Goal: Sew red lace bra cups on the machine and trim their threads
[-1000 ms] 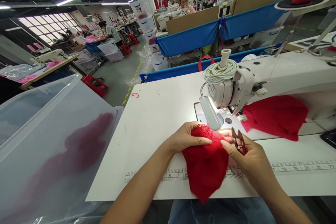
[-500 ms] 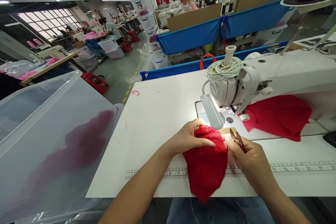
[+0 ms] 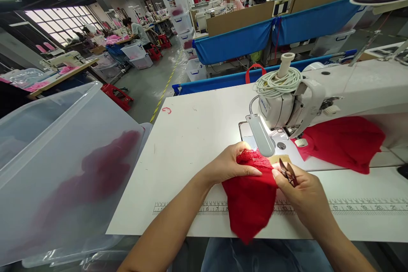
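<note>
My left hand (image 3: 228,165) pinches the top edge of a red lace fabric piece (image 3: 250,204) that hangs over the front edge of the white sewing table (image 3: 197,136). My right hand (image 3: 301,195) is closed round small thread snips (image 3: 287,171), its thumb touching the fabric's upper right edge. Both hands sit just in front of the white sewing machine (image 3: 318,93), under its lamp (image 3: 259,135).
More red fabric (image 3: 344,142) lies under the machine's arm to the right. A clear plastic bin (image 3: 60,165) holding red pieces stands at my left. A printed ruler (image 3: 350,207) runs along the table front. Other people work at stations further back.
The view has drifted slightly left. My hands stay together on the red fabric with the snips, barely shifting.
</note>
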A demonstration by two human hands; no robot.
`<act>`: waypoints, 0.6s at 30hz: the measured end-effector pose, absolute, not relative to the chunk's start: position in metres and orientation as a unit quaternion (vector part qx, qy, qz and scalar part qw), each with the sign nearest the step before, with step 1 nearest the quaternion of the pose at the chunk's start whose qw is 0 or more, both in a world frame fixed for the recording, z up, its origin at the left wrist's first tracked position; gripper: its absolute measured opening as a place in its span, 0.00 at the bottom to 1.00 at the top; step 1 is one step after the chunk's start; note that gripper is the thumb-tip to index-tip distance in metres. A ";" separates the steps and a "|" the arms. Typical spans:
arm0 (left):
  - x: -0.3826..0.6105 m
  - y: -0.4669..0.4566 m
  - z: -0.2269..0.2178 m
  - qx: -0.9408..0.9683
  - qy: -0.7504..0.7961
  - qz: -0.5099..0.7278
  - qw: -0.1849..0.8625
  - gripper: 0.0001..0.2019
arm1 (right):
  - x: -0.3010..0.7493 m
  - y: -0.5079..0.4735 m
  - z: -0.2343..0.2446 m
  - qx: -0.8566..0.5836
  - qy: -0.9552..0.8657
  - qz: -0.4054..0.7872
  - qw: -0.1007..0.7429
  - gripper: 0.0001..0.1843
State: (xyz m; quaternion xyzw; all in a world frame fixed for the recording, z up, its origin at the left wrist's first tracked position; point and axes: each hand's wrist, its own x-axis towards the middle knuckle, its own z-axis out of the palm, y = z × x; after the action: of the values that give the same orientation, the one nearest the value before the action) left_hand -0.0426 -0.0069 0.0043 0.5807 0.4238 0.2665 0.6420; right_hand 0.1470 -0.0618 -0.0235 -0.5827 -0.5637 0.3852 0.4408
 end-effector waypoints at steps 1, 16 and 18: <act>-0.043 -0.007 0.004 0.580 0.424 0.268 0.642 0.21 | 0.147 -0.062 -0.024 -0.580 -0.560 0.394 0.442 0.18; -0.044 -0.005 0.004 0.573 0.429 0.261 0.648 0.22 | 0.141 -0.064 -0.021 -0.603 -0.500 0.403 0.473 0.15; -0.044 -0.005 0.004 0.563 0.424 0.259 0.660 0.21 | 0.140 -0.064 -0.020 -0.595 -0.492 0.424 0.473 0.17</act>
State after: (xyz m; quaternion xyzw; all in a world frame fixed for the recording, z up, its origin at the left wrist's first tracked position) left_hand -0.0436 -0.0049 0.0036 0.5632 0.4244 0.2586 0.6601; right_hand 0.1401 -0.0638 -0.0201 -0.5950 -0.4925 0.4241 0.4728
